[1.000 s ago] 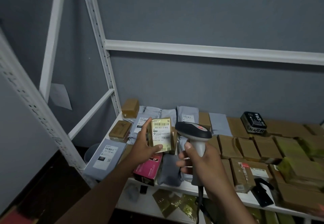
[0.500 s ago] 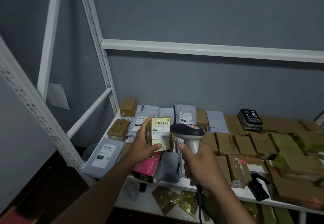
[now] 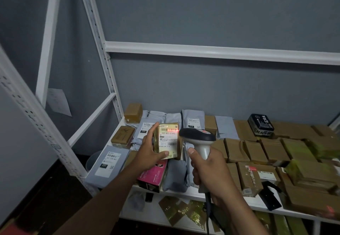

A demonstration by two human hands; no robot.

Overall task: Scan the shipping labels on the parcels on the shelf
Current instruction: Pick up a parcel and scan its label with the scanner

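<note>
White metal shelving rack (image 3: 217, 51) fills most of the frame, slotted uprights in the upper left, one crossbeam across the middle, grey wall behind. Shelf board (image 3: 117, 130) in the lower half is packed with parcels: brown cardboard boxes (image 3: 274, 152) in rows over the right half, grey poly mailers (image 3: 193, 120) along the back centre. Large grey mailer with a white label marked 231 (image 3: 107, 165) lies at lower left of the shelf, its corner past the front edge. Pink box (image 3: 153, 175) at the front edge, low centre. Black box with white print (image 3: 260, 124) sits on the brown boxes at the right back. Flat black object (image 3: 270, 197) on the front edge at lower right, type unclear.

Left hand (image 3: 150, 153), centre frame, holds a small brown parcel (image 3: 168, 140) upright above the shelf, thumb curled onto the lower front, fingers wrapped round the left side. Its shipping label (image 3: 167, 139) faces the camera; red scan line crosses the top barcode. Right hand (image 3: 207, 170), just right of it, fist wrapped round the handle of a grey barcode scanner (image 3: 197, 136), head just beside the parcel's right edge, not clearly touching. Cable hangs below the fist.
</note>
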